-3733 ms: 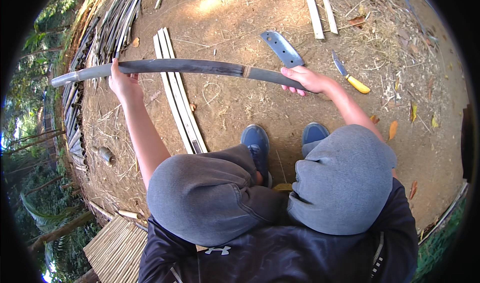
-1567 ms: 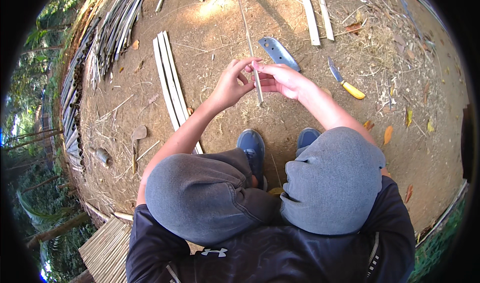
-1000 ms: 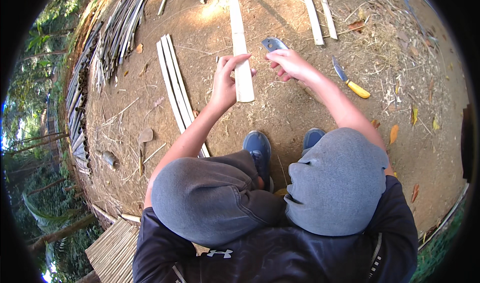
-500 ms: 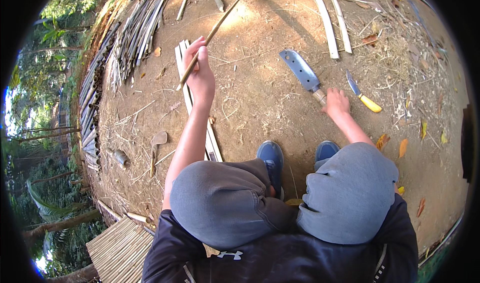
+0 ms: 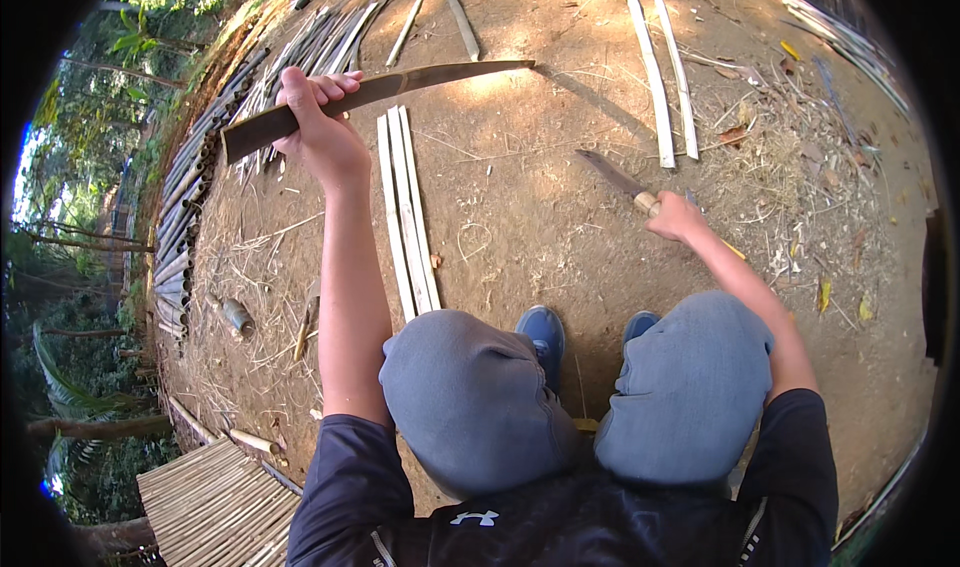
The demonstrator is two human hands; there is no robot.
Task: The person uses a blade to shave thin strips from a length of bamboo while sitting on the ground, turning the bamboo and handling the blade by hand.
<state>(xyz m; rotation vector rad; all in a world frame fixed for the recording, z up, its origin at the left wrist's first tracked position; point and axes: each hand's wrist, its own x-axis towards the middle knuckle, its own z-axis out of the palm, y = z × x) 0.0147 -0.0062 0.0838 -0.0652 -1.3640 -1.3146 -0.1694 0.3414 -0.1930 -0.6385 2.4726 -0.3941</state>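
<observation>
My left hand is raised at the upper left, fingers wrapped round a long split bamboo strip. The strip lies crosswise, its wide dark end left of the hand and its narrower end reaching right. On the other side, my right hand grips the wooden handle of a broad-bladed machete. Its blade is off the ground, pointing up and left, turned partly edge-on. Behind my right wrist lies a knife with a yellow handle, mostly hidden.
Pale bamboo strips lie left of my feet, and two more strips farther off to the right. Bamboo poles are piled along the left. A small wooden-handled tool and a bamboo slat panel lie lower left.
My right hand has lifted the machete from the ground and turned its blade. My left hand has moved left and up, swinging the bamboo strip from steep to nearly level.
</observation>
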